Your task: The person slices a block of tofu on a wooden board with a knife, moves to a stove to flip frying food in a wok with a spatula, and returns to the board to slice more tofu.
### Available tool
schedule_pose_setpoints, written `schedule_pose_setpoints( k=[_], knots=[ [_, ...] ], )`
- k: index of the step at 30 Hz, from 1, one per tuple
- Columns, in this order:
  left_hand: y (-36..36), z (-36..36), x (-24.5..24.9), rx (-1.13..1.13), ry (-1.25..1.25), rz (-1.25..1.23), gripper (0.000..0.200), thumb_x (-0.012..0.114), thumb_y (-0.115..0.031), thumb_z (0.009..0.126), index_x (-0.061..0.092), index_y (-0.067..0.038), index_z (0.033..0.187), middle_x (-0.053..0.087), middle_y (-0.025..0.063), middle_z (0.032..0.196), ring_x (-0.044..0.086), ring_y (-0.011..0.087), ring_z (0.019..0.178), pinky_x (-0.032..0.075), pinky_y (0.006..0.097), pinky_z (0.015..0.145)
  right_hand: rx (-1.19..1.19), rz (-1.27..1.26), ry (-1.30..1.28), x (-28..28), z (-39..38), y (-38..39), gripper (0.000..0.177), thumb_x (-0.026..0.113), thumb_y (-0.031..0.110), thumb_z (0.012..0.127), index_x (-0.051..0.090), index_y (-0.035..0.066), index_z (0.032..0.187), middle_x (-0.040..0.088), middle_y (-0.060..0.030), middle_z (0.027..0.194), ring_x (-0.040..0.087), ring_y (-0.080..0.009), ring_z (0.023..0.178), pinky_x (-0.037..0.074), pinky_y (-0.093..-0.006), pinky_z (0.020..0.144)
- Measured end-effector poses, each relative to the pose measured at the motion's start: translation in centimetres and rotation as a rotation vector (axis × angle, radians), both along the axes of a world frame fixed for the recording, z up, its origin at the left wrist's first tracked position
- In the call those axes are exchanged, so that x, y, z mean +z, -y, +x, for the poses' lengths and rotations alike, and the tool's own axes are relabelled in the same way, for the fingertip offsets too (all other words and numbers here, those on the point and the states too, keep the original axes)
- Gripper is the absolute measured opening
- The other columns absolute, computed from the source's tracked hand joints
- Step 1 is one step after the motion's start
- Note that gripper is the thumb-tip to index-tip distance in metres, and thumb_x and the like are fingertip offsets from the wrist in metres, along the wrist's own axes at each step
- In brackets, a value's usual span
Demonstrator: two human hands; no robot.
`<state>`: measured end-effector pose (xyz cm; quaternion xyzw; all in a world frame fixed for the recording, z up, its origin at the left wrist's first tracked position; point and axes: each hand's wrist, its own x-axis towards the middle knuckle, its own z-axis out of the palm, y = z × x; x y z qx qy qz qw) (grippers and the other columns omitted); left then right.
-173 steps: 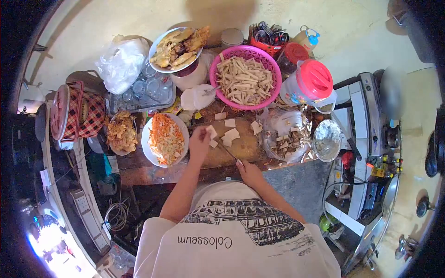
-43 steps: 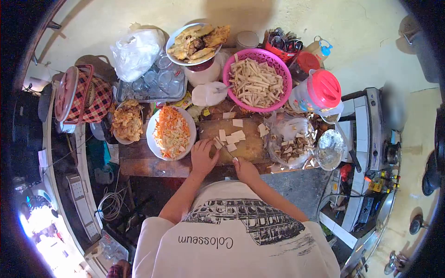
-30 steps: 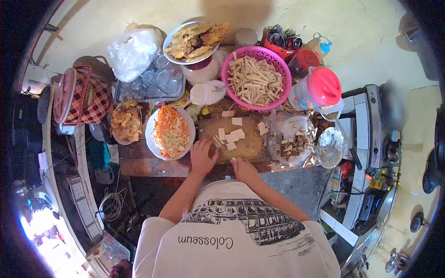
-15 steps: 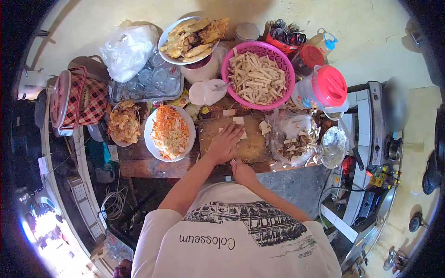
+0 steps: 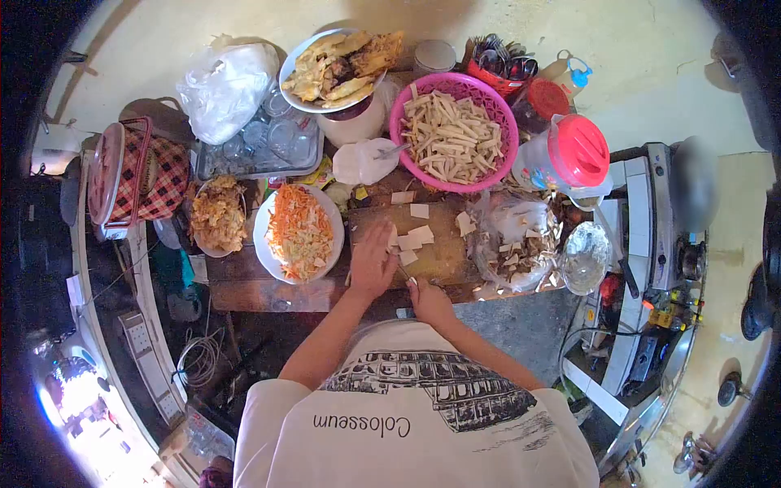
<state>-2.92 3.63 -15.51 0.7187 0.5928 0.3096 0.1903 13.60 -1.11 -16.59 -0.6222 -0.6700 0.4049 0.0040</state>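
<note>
My right hand [image 5: 431, 301] is closed around the handle of a knife, whose thin blade [image 5: 404, 274] points up and left toward my other hand. My left hand [image 5: 373, 264] lies on the left part of the wooden cutting board [image 5: 447, 264], fingers stretched forward and close together. Flat, pale cut pieces [image 5: 421, 234] lie just right of its fingers. What is under the left palm is hidden. More pale pieces [image 5: 419, 211] lie toward the board's far edge.
Left of the board is a plate [image 5: 259, 232] of shredded carrot and cabbage, then a bowl of fried food [image 5: 218, 218]. A pink basket [image 5: 396, 130] of pale sticks stands behind. At right are a plastic bag with scraps [image 5: 521, 244], a metal bowl [image 5: 586, 259] and a red-lidded jug [image 5: 579, 150].
My left hand has slid left and toward me, uncovering several pale pieces on the board. The right hand has shifted slightly right, and the knife blade now shows.
</note>
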Motion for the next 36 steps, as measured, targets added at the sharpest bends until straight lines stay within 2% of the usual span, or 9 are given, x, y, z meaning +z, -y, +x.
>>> schedule_pose_setpoints(
  k=[3,6,15,18,21,24,27,30,36],
  knots=[
    [2.0,-0.9,0.1,0.157,-0.078,0.077,0.041,0.059,-0.013,0.077,0.052,-0.004,0.116,0.054,0.0142,0.115,0.05,0.0342,0.105,0.039,0.0423,0.089,-0.013,-0.012,-0.021,1.2,0.0,-0.1,0.037,0.036,0.035,0.094,0.048,0.0,0.097,0.06,-0.0268,0.07,0.059,-0.0448,0.067,0.046,-0.0536,0.06],
    [3.1,-1.7,-0.9,0.17,-0.058,0.057,0.03,0.063,-0.011,0.074,0.058,-0.005,0.103,0.058,0.0114,0.102,0.054,0.0303,0.096,0.042,0.0396,0.084,-0.007,-0.005,-0.021,1.3,-0.2,0.0,0.037,0.036,0.036,0.094,0.048,0.001,0.097,0.06,-0.0266,0.07,0.059,-0.0445,0.066,0.046,-0.0534,0.06],
    [3.7,-2.2,-1.0,0.151,-0.097,0.0,0.025,0.063,-0.012,0.074,0.059,-0.004,0.098,0.058,0.0115,0.1,0.054,0.0302,0.095,0.043,0.039,0.083,0.025,0.021,0.012,0.9,-0.4,0.4,0.038,0.036,0.036,0.094,0.05,0.001,0.097,0.06,-0.0254,0.069,0.059,-0.0427,0.065,0.046,-0.0525,0.059],
    [3.5,-2.0,-1.3,0.162,-0.098,0.074,0.029,0.062,-0.014,0.076,0.057,-0.004,0.103,0.057,0.0123,0.105,0.053,0.0319,0.098,0.041,0.0416,0.085,0.027,0.027,0.042,1.0,-0.5,0.4,0.037,0.037,0.036,0.093,0.05,0.002,0.098,0.06,-0.0249,0.068,0.059,-0.0426,0.065,0.046,-0.0524,0.059],
    [1.8,-1.3,-0.5,-0.033,-0.041,-0.031,0.039,0.056,-0.02,0.081,0.052,-0.004,0.115,0.051,0.0149,0.12,0.047,0.0341,0.111,0.036,0.0444,0.095,0.048,0.031,0.058,1.1,-0.5,0.3,0.036,0.038,0.036,0.093,0.049,0.002,0.098,0.06,-0.0245,0.067,0.06,-0.0422,0.065,0.047,-0.0521,0.058],
    [-0.3,0.2,0.0,-0.266,-0.187,-0.083,0.05,0.047,-0.027,0.086,0.04,-0.003,0.129,0.038,0.0158,0.136,0.034,0.034,0.126,0.025,0.0454,0.105,0.073,0.063,0.058,0.8,-0.5,0.3,0.036,0.039,0.035,0.093,0.049,0.002,0.098,0.06,-0.0241,0.067,0.06,-0.0418,0.064,0.047,-0.0516,0.057],
    [-1.9,1.3,-1.7,-0.384,-0.198,-0.091,0.057,0.042,-0.028,0.087,0.031,-0.002,0.136,0.028,0.0148,0.143,0.021,0.0325,0.134,0.016,0.0448,0.11,0.09,0.063,0.08,0.8,-0.7,0.1,0.036,0.039,0.036,0.093,0.049,0.001,0.096,0.06,-0.0236,0.066,0.06,-0.0416,0.063,0.047,-0.0512,0.056],
    [-2.1,1.2,-2.4,-0.42,-0.289,-0.104,0.059,0.041,-0.026,0.086,0.026,-0.002,0.138,0.028,0.0142,0.143,0.019,0.0326,0.135,0.016,0.0454,0.11,0.097,0.051,0.081,0.6,-0.7,0.0,0.036,0.039,0.036,0.093,0.048,0.001,0.093,0.06,-0.0234,0.066,0.06,-0.0414,0.063,0.048,-0.0511,0.055],
    [-2.3,1.0,-2.6,-0.442,-0.206,-0.126,0.066,0.042,-0.022,0.078,0.026,-0.002,0.138,0.027,0.0156,0.143,0.018,0.0341,0.135,0.015,0.0448,0.11,0.103,0.009,0.108,0.2,-0.8,-0.3,0.038,0.038,0.037,0.093,0.048,0.001,0.091,0.061,-0.0233,0.067,0.061,-0.0409,0.064,0.048,-0.0502,0.056]
  ],
)
